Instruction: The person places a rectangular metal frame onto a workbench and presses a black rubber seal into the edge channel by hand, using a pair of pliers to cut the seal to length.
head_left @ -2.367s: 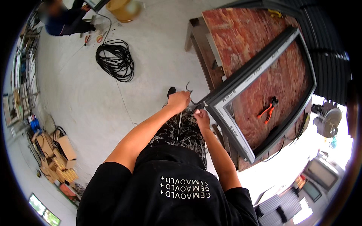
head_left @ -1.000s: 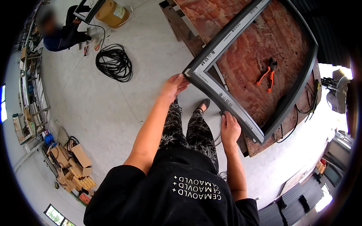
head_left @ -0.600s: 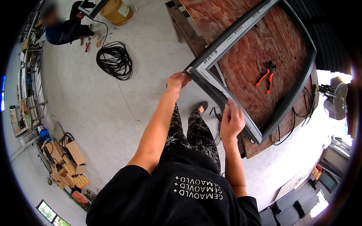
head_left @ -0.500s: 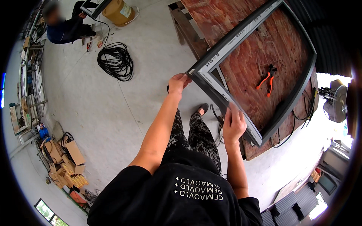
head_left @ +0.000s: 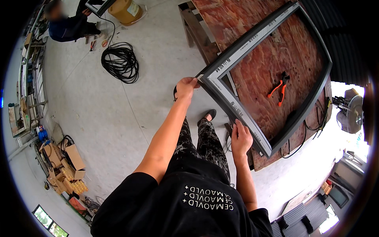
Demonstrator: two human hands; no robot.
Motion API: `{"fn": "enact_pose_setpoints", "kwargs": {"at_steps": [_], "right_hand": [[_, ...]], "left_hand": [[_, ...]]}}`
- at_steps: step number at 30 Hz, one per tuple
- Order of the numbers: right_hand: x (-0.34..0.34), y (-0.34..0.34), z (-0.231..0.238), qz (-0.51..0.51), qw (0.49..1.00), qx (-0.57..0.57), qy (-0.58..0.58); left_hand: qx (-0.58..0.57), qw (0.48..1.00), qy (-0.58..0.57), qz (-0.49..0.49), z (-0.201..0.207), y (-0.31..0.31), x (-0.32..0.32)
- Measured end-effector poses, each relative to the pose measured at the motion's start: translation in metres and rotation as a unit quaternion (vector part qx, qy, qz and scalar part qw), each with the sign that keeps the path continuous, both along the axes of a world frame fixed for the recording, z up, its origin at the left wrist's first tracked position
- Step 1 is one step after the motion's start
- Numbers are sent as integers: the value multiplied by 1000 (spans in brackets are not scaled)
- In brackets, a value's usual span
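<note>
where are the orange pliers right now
In the head view, the orange pliers lie on the reddish plywood table, inside the dark frame, right of both hands.

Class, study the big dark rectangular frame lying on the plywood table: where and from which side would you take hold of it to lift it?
Probably grip the frame along its near long rail, from the table's open edge. That rail overhangs the table, so fingers can wrap under it. The left hand takes the near corner, and the right hand sits further along. Spread hands should steady so wide a frame.

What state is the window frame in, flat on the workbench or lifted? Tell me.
Flat, as far as shows: the window frame lies on the workbench, both hands gripping its near edge, pliers inside it.
</note>
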State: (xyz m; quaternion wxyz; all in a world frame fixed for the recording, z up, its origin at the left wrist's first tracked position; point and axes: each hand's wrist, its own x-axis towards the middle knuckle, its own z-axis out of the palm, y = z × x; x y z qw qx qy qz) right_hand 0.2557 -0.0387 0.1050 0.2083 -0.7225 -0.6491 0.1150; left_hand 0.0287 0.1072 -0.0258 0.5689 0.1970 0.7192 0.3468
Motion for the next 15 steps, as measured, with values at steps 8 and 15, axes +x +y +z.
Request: {"fn": "enact_pose_setpoints", "kwargs": {"at_steps": [8, 15], "right_hand": [[4, 2, 3, -15, 999, 39, 26], [4, 8, 14, 10, 997, 66, 35]], "left_hand": [[-23, 995, -95, 22, 24, 0, 0], [-62, 996, -60, 26, 28, 4, 4]]}}
